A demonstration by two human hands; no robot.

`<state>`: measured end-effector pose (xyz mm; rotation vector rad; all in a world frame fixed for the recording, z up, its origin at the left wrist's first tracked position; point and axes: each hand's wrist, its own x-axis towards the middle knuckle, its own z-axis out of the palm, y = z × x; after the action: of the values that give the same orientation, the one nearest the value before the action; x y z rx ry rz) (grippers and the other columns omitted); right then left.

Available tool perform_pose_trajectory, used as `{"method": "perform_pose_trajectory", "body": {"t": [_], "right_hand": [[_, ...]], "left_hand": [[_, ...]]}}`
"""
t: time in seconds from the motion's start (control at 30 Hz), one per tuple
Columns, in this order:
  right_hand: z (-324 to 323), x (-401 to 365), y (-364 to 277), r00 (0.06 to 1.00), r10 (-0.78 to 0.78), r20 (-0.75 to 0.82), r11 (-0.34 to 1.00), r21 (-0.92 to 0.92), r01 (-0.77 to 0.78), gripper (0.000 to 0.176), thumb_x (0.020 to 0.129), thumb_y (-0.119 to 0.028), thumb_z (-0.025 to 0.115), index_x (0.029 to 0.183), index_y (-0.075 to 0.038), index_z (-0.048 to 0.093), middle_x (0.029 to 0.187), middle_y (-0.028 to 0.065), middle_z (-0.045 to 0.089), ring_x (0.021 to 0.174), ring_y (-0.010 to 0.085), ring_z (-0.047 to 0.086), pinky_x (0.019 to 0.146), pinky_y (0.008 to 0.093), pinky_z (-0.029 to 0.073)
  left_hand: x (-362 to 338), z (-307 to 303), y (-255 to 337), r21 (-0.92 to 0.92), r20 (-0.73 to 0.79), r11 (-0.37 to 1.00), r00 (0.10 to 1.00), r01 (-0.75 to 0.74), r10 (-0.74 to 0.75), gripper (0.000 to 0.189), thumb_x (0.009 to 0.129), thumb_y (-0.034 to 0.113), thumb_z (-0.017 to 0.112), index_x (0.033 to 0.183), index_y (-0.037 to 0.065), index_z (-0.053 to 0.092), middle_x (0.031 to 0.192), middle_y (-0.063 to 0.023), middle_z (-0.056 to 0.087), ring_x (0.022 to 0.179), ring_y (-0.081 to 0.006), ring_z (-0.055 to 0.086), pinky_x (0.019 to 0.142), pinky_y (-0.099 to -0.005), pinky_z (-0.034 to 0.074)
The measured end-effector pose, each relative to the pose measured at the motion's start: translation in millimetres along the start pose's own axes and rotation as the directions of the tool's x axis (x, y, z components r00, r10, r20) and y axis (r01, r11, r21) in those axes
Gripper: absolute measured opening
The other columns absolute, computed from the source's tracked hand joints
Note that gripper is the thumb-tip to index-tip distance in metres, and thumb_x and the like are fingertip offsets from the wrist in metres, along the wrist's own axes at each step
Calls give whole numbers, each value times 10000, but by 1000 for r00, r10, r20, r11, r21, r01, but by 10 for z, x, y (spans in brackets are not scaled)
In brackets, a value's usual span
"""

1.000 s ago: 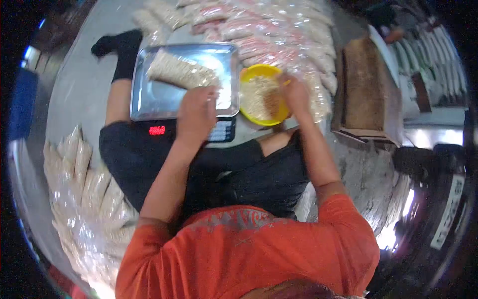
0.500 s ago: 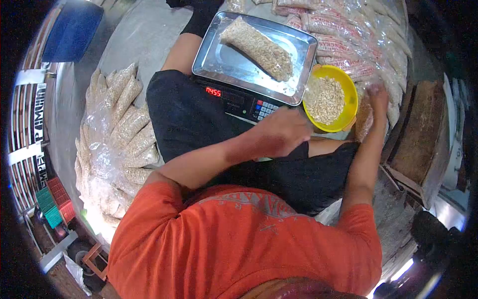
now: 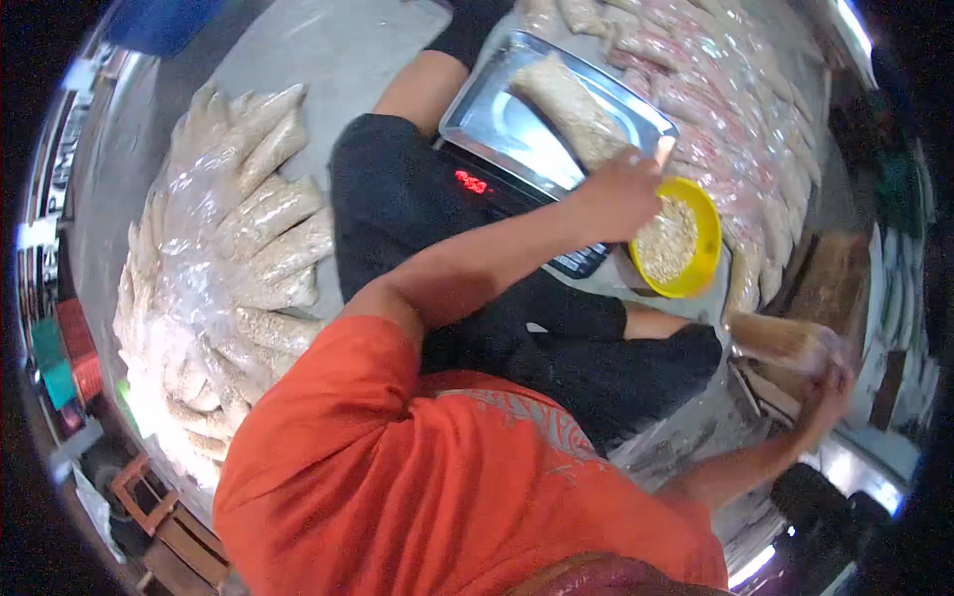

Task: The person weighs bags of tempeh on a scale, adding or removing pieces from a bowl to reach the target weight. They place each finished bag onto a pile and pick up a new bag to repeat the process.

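My right hand (image 3: 827,382) is stretched out to the right and grips the end of a filled clear plastic bag (image 3: 770,340) with brownish contents, slightly blurred. My left hand (image 3: 626,194) has curled fingers at the lower end of another filled plastic bag (image 3: 566,99). That bag lies slanted on the metal tray of a digital scale (image 3: 512,124), whose red digits are smeared. Whatever is in the left fingers is hidden. Close beside that hand stands a yellow bowl (image 3: 708,243) holding pale flakes or chips (image 3: 668,243).
Many filled bags (image 3: 715,119) lie in rows at the upper right. A fanned heap of filled bags (image 3: 219,228) is on the floor at left. My crossed legs (image 3: 397,199) lie around the scale. A brown wooden box (image 3: 830,283) is at right, and crates (image 3: 75,348) stand far left.
My left hand has moved up from below the bowl to the bag's end on the tray. My right hand has swung down and right, carrying a filled bag. The view has shifted.
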<state>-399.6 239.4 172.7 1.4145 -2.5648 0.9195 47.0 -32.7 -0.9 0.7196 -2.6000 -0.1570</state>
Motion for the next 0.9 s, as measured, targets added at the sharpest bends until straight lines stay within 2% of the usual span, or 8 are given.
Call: {"method": "perform_pose_trajectory", "body": {"t": [0.1, 0.2, 0.23, 0.33, 0.53, 0.63, 0.77, 0.9], "right_hand": [[-51, 307, -487, 967, 223, 126, 823, 507, -256, 349, 991, -312, 678, 1216, -46, 705, 1028, 32, 659, 893, 196, 620, 791, 321, 521], [428, 407, -1379, 984, 119, 135, 575, 798, -179, 397, 994, -258, 659, 1315, -27, 645, 1184, 69, 656, 959, 203, 621, 815, 350, 514], [623, 351, -1702, 993, 52, 102, 511, 852, -114, 435, 982, -256, 667, 1348, -23, 624, 1263, 92, 639, 1050, 228, 614, 871, 378, 503], [1124, 487, -2311, 959, -167, 227, 85, 973, -215, 343, 1011, -134, 623, 1316, 22, 619, 1203, 122, 669, 902, 196, 614, 761, 336, 494], [1732, 295, -2866, 921, -185, 342, -256, 888, -381, 88, 1011, -147, 646, 967, -81, 609, 765, 1, 564, 681, 126, 541, 618, 297, 443], [1384, 295, -2928, 989, -106, 105, -261, 957, -130, 67, 1002, -132, 651, 961, -96, 612, 747, -14, 537, 677, 119, 522, 608, 292, 437], [548, 273, -2876, 997, 66, -33, -29, 999, 35, 113, 983, -162, 686, 942, -79, 623, 747, -8, 532, 622, 115, 513, 547, 281, 432], [587, 402, -2377, 994, 84, 68, 254, 963, -87, 143, 978, -185, 694, 947, -70, 615, 714, 1, 537, 585, 112, 530, 527, 269, 458]], "left_hand": [[-41, -424, -162, -54, 215, 991, 971, 118, -104, 275, 806, 193, 707, 1048, 66, 738, 1042, -149, 723, 1053, -341, 680, 928, -522, 495], [-160, -756, -609, -493, -534, 867, 760, 76, -370, 138, 864, 185, 690, 968, 101, 727, 954, -115, 736, 937, -326, 715, 839, -423, 563], [-233, -1113, -710, -786, -419, 612, 654, 85, -630, 153, 845, 171, 735, 975, 90, 722, 1000, -94, 746, 921, -255, 718, 836, -381, 561], [-519, -2039, -1612, -525, -540, 690, 431, 498, -723, 192, 895, 148, 686, 1052, 49, 732, 1111, -133, 747, 1058, -240, 713, 848, -377, 569], [-510, -2982, -1475, -390, -740, 886, 487, 249, -463, 193, 1040, 201, 611, 1005, 28, 688, 789, -13, 656, 695, -110, 603, 632, -288, 492], [-498, -2977, -1907, 345, -733, 801, 673, 489, -95, 241, 936, 177, 672, 1130, 44, 722, 1105, -137, 753, 987, -223, 727, 788, -367, 571], [-541, -3246, -1805, 537, -594, 821, 778, 193, 205, 215, 931, 84, 660, 1118, -2, 725, 1022, -101, 779, 917, -183, 728, 808, -294, 568], [-392, -3004, -1877, 399, -695, 809, 717, 433, -41, 261, 866, 8, 665, 1123, -4, 711, 1055, -107, 769, 920, -207, 734, 854, -329, 587]]}}
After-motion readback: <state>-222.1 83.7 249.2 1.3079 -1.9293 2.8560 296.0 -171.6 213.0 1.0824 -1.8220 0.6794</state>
